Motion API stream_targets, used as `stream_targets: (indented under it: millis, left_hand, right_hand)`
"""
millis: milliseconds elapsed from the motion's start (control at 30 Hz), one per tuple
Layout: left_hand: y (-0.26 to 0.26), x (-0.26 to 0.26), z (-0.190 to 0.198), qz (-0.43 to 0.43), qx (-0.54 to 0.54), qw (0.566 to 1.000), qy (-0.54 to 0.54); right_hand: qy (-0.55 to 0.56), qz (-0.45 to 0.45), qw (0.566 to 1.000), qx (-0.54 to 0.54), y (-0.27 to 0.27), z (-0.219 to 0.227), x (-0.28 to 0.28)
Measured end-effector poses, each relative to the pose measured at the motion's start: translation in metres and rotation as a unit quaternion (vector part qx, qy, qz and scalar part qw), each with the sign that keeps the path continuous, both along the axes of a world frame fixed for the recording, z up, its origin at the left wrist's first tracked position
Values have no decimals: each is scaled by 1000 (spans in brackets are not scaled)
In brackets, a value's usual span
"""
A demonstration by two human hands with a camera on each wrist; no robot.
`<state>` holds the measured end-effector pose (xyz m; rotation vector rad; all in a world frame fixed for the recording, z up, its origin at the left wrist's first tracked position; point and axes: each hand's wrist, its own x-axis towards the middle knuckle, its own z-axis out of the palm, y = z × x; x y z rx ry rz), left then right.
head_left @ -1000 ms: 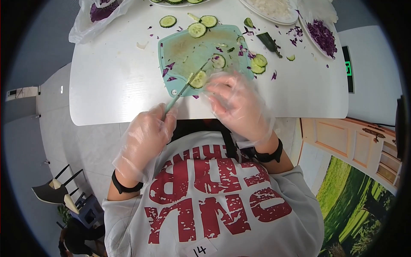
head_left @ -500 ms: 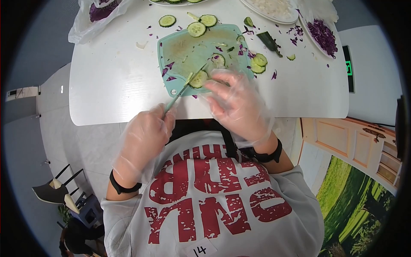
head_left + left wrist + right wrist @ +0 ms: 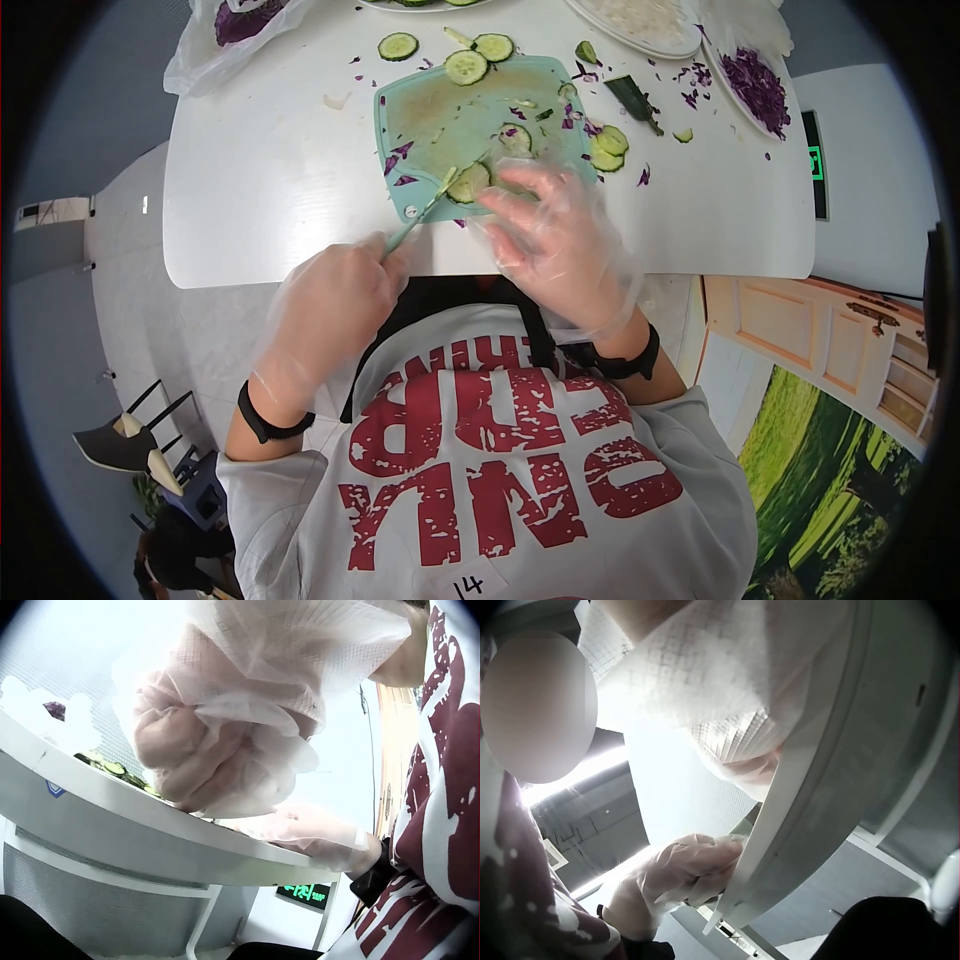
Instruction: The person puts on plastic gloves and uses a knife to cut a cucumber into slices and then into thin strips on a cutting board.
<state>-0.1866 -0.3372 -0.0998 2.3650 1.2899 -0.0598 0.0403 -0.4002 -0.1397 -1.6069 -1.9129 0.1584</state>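
Note:
In the head view my gloved left hand (image 3: 340, 295) grips a thin knife (image 3: 425, 212) by its pale green handle. The blade slants up to the right over the near edge of a green cutting board (image 3: 425, 115), against the left side of a cucumber slice (image 3: 468, 184). Bits of cucumber cling along the blade. My gloved right hand (image 3: 555, 240) lies over the board's near right corner, fingers loosely bent and thumb apart, with fingertips right at the slice's right edge. Another cucumber slice (image 3: 516, 138) lies just beyond those fingers. Both wrist views show the gloves; the knife blade is hidden there.
Purple cabbage shreds lie scattered on the board and the white table (image 3: 260, 190). Cucumber slices (image 3: 608, 145) and a dark green cucumber end (image 3: 632, 103) sit to the right. Plates of shredded cabbage (image 3: 755, 90) and pale shreds (image 3: 645, 22) stand behind; a plastic bag (image 3: 240, 40) is back left.
The left hand has drawn the knife back toward the body, so its tip sits nearer the slice's left edge. The left wrist has swung outward. The right hand stays nearly in place.

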Motion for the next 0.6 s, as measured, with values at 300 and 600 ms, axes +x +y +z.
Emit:
stream_targets:
  millis: [300,600]
  left_hand:
    - [7,-3,-9,-148,127,981,20]
    - [-1,-16,-6,-220,148,960,84]
  right_hand:
    - [-13,7,1000,-20,-2,0,1]
    - [-12,-4,1000,7,-3,-4,-3]
